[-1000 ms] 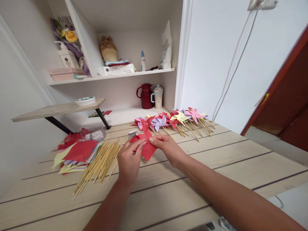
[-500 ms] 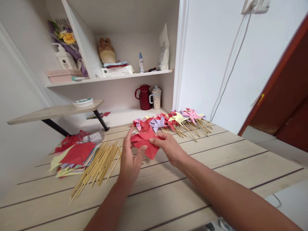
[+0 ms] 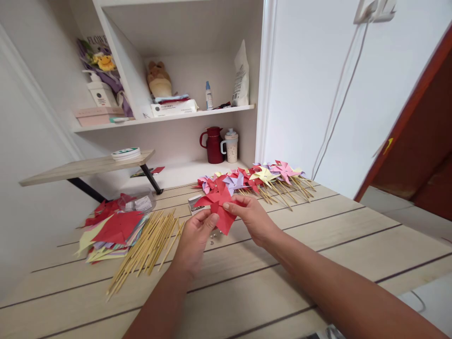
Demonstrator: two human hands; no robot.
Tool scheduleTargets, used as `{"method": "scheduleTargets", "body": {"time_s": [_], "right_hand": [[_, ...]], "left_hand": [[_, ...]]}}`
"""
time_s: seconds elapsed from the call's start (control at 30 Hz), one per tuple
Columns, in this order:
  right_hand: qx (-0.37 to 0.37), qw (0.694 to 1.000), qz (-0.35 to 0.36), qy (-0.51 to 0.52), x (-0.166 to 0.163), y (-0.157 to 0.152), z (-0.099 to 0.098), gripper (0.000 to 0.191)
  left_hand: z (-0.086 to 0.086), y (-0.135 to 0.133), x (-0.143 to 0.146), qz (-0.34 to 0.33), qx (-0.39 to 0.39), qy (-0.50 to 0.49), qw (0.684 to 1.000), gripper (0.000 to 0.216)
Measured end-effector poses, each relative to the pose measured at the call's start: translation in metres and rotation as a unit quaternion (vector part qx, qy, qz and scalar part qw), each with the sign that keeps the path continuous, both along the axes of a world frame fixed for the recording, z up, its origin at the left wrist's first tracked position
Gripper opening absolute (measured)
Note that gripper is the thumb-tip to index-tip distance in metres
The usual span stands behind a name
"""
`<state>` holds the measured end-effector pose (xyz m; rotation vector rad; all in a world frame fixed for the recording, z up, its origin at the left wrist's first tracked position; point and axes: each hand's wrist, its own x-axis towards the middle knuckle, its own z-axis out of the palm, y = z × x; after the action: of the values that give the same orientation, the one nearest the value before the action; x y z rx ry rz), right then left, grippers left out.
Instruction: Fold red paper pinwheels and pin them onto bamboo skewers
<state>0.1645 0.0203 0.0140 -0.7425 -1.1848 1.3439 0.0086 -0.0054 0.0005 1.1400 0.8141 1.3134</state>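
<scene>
A red paper pinwheel [image 3: 222,200] is held up over the table between both hands, its pointed blades facing up and down. My right hand [image 3: 252,217] pinches it near the centre, thumb on the front. My left hand [image 3: 197,233] is closed at its lower left blade, with thumb and fingertips together on the paper. Below it, small shiny beads [image 3: 213,235] lie on the wood. A loose pile of thin bamboo sticks [image 3: 144,252] lies to the left, beside a stack of cut coloured paper [image 3: 118,228] with a red sheet on top.
Finished pinwheels on sticks [image 3: 263,176] lie at the back of the plank table [image 3: 318,278]. A small raised shelf [image 3: 88,167] stands at the left, with a clear plastic box [image 3: 139,203] under it. A red jug [image 3: 214,146] and a cup [image 3: 231,147] stand behind.
My left fingers, spread beside the pinwheel before, have closed on its lower left edge. The right hand keeps its pinch. The view has shifted slightly.
</scene>
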Motion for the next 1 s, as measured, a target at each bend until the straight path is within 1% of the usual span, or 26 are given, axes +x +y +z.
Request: {"method": "scheduleTargets", "body": {"time_s": [0.07,0.13,0.27,0.33,0.47,0.67,0.83,1.0], "right_hand": [[-0.001,1.000,0.000,-0.007,-0.0015,-0.0018,0.0011,0.025],[-0.002,1.000,-0.003,-0.013,-0.0022,-0.0023,0.0014,0.026],[-0.001,1.000,-0.001,-0.023,-0.0024,-0.0015,-0.0005,0.025],[0.007,0.999,0.002,-0.033,-0.0024,-0.0012,-0.0022,0.024],[0.018,0.998,-0.002,-0.055,-0.0030,-0.0009,-0.0049,0.022],[0.002,0.999,-0.011,-0.053,-0.0038,-0.0015,-0.0027,0.025],[0.016,0.998,-0.005,-0.053,-0.0029,-0.0036,-0.0011,0.024],[0.028,0.998,-0.005,-0.064,-0.0019,-0.0024,-0.0045,0.024]], "left_hand": [[-0.0020,0.0012,-0.0010,0.021,-0.012,-0.013,1.000,0.032],[-0.0015,0.0023,-0.0026,0.047,-0.018,-0.050,0.997,0.031],[0.0039,0.0018,-0.0036,0.046,-0.003,-0.118,0.992,0.032],[0.0052,0.0013,-0.0028,0.053,-0.004,-0.111,0.992,0.034],[0.0026,0.0017,-0.0009,0.060,-0.012,-0.055,0.997,0.038],[0.0036,-0.0005,0.0002,0.073,-0.001,0.020,0.997,0.041],[0.0056,-0.0021,0.0016,0.083,-0.003,0.011,0.997,0.037],[0.0045,-0.0018,0.0019,0.061,-0.002,-0.003,0.998,0.035]]}}
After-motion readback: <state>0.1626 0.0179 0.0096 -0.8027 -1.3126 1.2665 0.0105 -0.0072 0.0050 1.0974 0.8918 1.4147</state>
